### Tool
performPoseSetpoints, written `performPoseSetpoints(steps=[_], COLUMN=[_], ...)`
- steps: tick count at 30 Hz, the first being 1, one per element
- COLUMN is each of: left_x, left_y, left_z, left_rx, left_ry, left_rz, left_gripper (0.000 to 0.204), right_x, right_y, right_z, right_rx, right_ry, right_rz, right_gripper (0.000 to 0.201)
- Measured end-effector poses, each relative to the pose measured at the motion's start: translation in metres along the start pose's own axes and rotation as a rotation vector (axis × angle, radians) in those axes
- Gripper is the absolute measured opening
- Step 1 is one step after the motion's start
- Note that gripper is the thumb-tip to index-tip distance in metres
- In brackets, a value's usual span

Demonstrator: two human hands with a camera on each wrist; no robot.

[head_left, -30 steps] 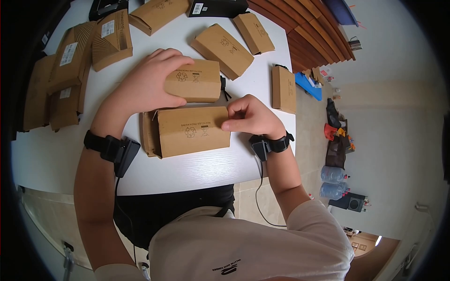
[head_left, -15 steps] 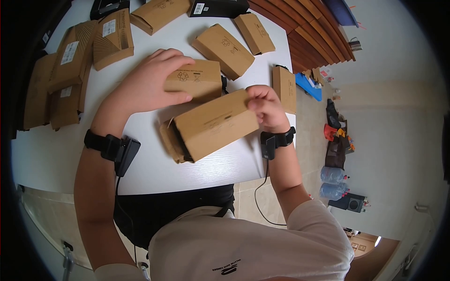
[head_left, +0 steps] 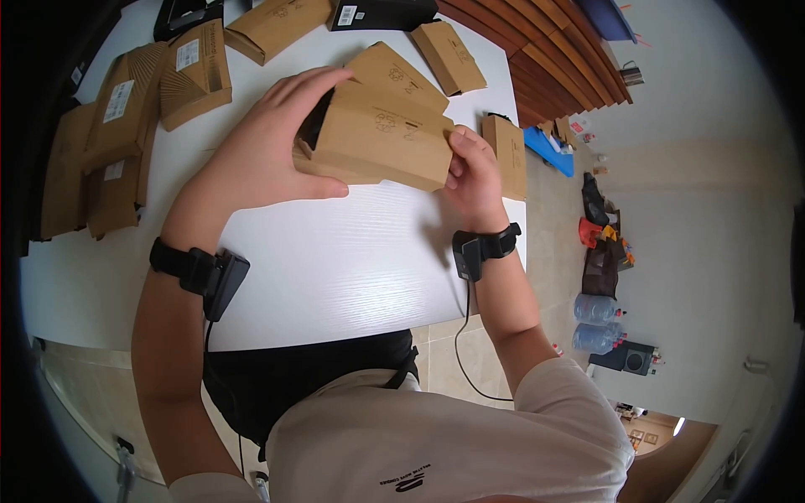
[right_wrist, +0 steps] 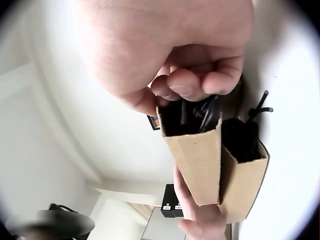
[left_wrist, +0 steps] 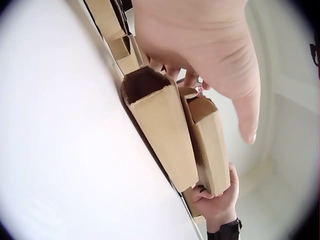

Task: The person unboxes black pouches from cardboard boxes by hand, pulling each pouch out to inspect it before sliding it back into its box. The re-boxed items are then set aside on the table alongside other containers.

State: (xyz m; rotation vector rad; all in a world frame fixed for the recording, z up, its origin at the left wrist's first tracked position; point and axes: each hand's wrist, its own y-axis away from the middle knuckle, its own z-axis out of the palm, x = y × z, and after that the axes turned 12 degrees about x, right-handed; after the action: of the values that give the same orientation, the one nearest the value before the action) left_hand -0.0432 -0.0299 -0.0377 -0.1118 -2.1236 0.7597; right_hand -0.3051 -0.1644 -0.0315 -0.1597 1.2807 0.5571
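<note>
The right hand [head_left: 476, 172] pinches the right end of a brown cardboard box [head_left: 381, 134], lifted and tilted above a second box [head_left: 335, 172] on the table. In the right wrist view, black cables show in the open end of the held box [right_wrist: 195, 155], with the fingers [right_wrist: 187, 82] at its edge. The lower box [right_wrist: 245, 185] lies beside it, black material at its mouth. The left hand [head_left: 264, 151] is spread around the left ends of both boxes. In the left wrist view its thumb [left_wrist: 245, 110] stands clear of the held box [left_wrist: 212, 150] and the lower box [left_wrist: 162, 130].
Several brown boxes lie at the left [head_left: 122, 109] and back [head_left: 281, 25] of the white table [head_left: 335, 277]. Another box [head_left: 401, 75] sits just behind the held one, and one [head_left: 503, 155] is near the right edge. A black box [head_left: 381, 14] stands at the back.
The right hand has lifted its box off the table's front area and carried it back and up, over the lower box. The left hand's fingers and thumb are spread wider apart.
</note>
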Motion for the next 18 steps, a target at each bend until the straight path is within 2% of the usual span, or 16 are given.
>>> performPoseSetpoints(steps=[4,6,8,11,18], left_x=[0.0,0.009,0.004,0.002,0.002], left_y=[-0.003,-0.005,-0.002,-0.001,-0.001], left_z=[-0.004,-0.008,-0.003,-0.002,-0.002], left_rx=[-0.031,-0.142,-0.119,-0.106,-0.11], left_ry=[0.01,0.006,0.001,-0.007,0.009], left_rz=[-0.04,-0.168,-0.135,-0.118,-0.158], left_gripper=[0.096,0.096,0.093,0.088,0.086], right_x=[-0.001,0.0,0.005,0.008,0.006], right_y=[0.008,0.008,0.007,0.004,0.001], right_z=[0.006,0.005,0.002,0.002,0.003], right_rx=[-0.03,-0.032,-0.037,-0.091,-0.112], right_ry=[0.015,0.021,0.094,0.258,0.276], right_rz=[-0.039,-0.047,-0.132,-0.214,-0.115], right_gripper=[0.011,0.016,0.028,0.032,0.035])
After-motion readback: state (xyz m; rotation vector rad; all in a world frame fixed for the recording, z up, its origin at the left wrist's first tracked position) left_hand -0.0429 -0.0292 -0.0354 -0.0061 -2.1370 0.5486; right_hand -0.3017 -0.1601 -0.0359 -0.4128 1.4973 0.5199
